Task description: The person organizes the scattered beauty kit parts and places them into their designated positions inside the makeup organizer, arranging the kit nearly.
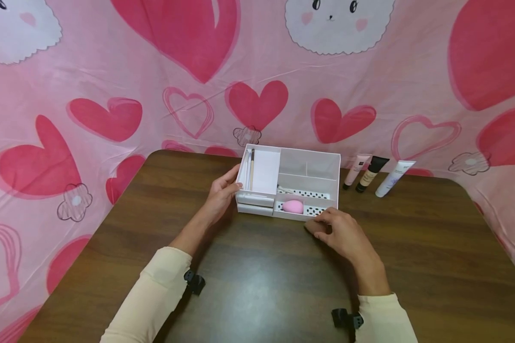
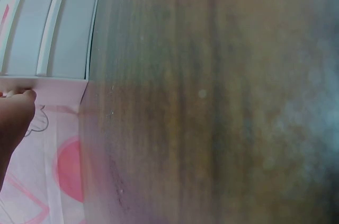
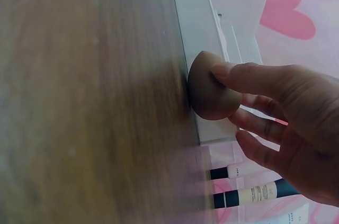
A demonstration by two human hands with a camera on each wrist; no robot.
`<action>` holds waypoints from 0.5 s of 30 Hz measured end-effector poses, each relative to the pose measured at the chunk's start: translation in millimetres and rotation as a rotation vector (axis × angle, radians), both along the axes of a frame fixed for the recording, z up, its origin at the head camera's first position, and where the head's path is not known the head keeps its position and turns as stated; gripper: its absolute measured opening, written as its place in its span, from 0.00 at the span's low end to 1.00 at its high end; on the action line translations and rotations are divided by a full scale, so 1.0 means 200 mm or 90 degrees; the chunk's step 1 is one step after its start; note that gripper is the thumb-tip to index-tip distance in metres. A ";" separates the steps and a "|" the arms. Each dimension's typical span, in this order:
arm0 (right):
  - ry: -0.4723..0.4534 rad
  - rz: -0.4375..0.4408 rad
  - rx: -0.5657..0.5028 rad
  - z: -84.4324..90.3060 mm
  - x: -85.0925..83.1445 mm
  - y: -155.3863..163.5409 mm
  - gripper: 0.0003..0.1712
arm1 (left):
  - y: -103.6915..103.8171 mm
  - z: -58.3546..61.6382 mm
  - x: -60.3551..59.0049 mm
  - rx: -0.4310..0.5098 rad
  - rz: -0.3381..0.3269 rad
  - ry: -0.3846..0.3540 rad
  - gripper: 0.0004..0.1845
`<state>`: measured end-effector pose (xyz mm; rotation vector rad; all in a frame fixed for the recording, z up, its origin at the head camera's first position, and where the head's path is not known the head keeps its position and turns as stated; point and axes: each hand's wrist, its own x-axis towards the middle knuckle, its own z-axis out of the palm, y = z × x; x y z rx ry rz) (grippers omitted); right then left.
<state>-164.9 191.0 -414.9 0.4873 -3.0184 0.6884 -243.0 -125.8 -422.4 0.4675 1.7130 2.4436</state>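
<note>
My left hand (image 1: 221,193) reaches forward, forearm angled in from the lower left, and its fingers curl around the left end wall of the white organizer (image 1: 309,164), thumb on the near side, gripping it. My right hand (image 1: 336,231) lies just in front of the organizer's right front corner, wrist low over the table. In the right wrist view my thumb and forefinger pinch a brown sponge (image 3: 211,89) pressed against the organizer's front wall, while my other fingers hang loosely spread below it.

The organizer stands toward the far edge of a dark wooden table (image 1: 433,267). Behind and around it hangs a pink cloth (image 1: 90,71) printed with red hearts and white bunny faces.

Inside the organizer, a pink sponge (image 1: 293,206) lies in the front dotted compartment, a white card (image 1: 266,171) and a brush (image 1: 251,169) sit in the left section. To the right, well apart from my hands, three tubes lie side by side: a pink tube (image 1: 357,170), a black-capped tube (image 1: 371,174) and a white tube (image 1: 394,178).
</note>
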 end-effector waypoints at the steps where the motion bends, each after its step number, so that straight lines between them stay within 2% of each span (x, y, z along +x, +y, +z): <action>1: 0.001 0.002 0.001 0.00 0.00 0.00 0.19 | 0.00 0.00 0.00 0.001 0.001 0.000 0.34; 15: -0.022 0.003 0.000 -0.01 -0.01 -0.01 0.20 | 0.00 0.01 0.00 -0.009 0.002 -0.018 0.34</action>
